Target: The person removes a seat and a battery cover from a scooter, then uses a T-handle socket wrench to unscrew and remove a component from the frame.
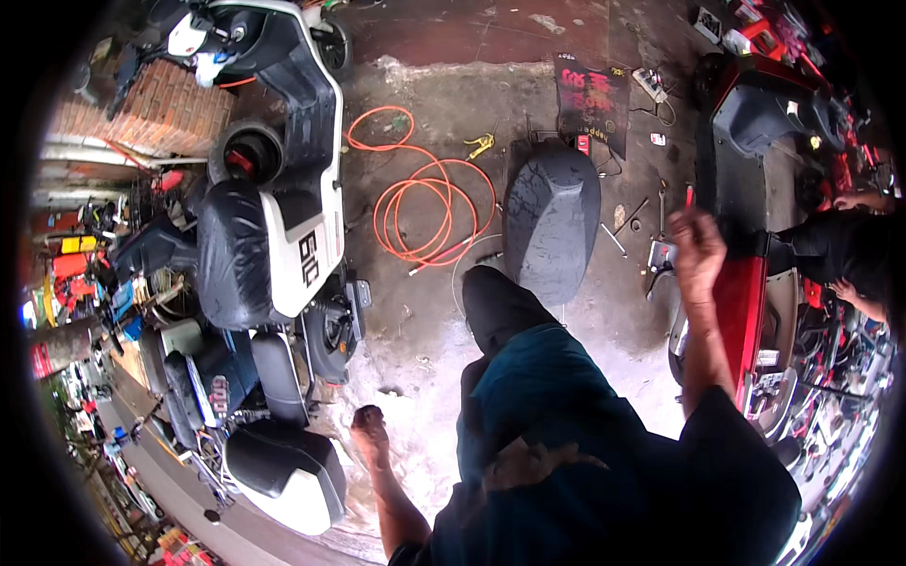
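Observation:
My right hand (696, 247) is raised at the right, beside the red scooter (741, 321), with its fingers closed on a slim red tool (690, 196) whose exact kind I cannot tell. My left hand (370, 429) hangs low at the left with curled fingers; whatever it holds, if anything, is hidden. Ahead of my dark-trousered leg lies a wet-looking grey scooter seat (552, 217) on the floor, with wrenches (628, 219) and a small metal box (661, 255) to its right.
A white-and-black scooter (293, 245) and other scooters (283, 481) line the left. An orange hose (429, 212) with a yellow air gun (479, 144) lies coiled on the floor (406, 311). A dark mat (590, 104) and power strip (649, 87) lie ahead. A co-worker (849, 250) is at right.

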The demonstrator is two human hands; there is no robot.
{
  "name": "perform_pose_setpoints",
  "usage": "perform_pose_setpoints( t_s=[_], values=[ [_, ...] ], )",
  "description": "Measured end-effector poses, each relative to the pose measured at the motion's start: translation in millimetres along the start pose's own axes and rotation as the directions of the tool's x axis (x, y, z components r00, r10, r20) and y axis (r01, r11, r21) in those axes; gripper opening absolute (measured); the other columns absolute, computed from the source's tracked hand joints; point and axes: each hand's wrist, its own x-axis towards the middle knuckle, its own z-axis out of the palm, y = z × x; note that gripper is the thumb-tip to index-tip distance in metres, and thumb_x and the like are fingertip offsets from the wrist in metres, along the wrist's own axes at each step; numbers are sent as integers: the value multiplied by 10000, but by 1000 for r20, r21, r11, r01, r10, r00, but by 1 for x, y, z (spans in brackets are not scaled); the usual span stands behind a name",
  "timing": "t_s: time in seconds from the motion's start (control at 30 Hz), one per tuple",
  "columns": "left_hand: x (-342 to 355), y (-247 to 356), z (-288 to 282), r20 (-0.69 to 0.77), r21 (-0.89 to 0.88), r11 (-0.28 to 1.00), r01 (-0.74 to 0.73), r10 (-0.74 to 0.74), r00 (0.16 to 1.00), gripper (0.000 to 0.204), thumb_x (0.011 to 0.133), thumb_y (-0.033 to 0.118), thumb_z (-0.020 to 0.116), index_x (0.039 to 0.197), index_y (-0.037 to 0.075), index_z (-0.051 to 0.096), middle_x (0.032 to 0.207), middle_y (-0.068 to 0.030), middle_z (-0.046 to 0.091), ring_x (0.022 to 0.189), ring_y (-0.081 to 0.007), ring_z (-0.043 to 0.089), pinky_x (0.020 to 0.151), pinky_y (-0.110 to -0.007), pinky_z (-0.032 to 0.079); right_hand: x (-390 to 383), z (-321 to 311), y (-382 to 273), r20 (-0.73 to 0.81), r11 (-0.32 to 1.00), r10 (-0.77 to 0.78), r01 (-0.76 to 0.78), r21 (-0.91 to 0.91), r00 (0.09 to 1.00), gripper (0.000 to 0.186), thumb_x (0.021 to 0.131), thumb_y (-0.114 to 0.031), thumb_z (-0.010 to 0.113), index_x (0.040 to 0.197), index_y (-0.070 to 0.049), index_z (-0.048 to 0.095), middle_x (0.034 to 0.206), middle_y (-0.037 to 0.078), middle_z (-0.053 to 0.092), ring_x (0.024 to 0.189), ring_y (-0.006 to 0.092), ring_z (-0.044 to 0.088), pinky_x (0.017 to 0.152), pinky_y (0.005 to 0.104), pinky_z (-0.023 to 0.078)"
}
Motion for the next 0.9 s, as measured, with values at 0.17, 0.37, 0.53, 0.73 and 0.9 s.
perform_pose_setpoints(
  t_s=[0.17, 0.37, 0.53, 0.73, 0.9],
  values=[
    [98, 76, 20, 113, -65, 994, -93, 99, 989, 142, 892, 58, 463, 919, -8, 586, 780, -54, 563, 654, -119, 503, 580, -222, 422, 51, 23, -178, -113, 475, -880, 840, -264, 462, 123, 831, -79, 621, 916, 10, 613, 870, 85, 620, 787, 158, 566, 710, 282, 455],
    [206, 207, 124, 218, 38, 930, -367, 351, 911, 135, 839, 51, 631, 966, 14, 603, 801, 7, 581, 689, -82, 521, 620, -209, 420, 108, 91, -243, 50, 119, -991, 985, -124, 126, 121, 826, -77, 616, 914, 7, 613, 867, 82, 616, 789, 158, 565, 716, 282, 455],
    [306, 311, 207, 358, 47, 880, -472, 426, 831, 46, 856, 47, 597, 894, 40, 571, 787, 25, 564, 707, -62, 501, 639, -204, 407, 222, 154, -250, 60, 102, -993, 993, -63, 105, 120, 822, -75, 612, 913, 4, 614, 865, 79, 613, 790, 157, 565, 720, 283, 455],
    [434, 356, 297, 354, -95, 954, -284, 299, 886, 128, 839, -65, 509, 921, -22, 597, 848, -70, 601, 779, -133, 537, 753, -258, 460, 363, 166, -261, 58, 189, -978, 967, -169, 201, 120, 817, -72, 607, 912, 0, 615, 862, 76, 609, 791, 156, 564, 726, 284, 455],
    [422, 423, 333, 525, 683, 356, -637, 367, 768, 105, 794, 88, 571, 708, 28, 559, 637, -73, 552, 603, -150, 483, 578, -319, 416, 433, 164, -261, 32, 345, -934, 920, -187, 356, 120, 813, -70, 603, 911, -2, 616, 859, 73, 606, 792, 156, 563, 731, 285, 455]
  ],
)
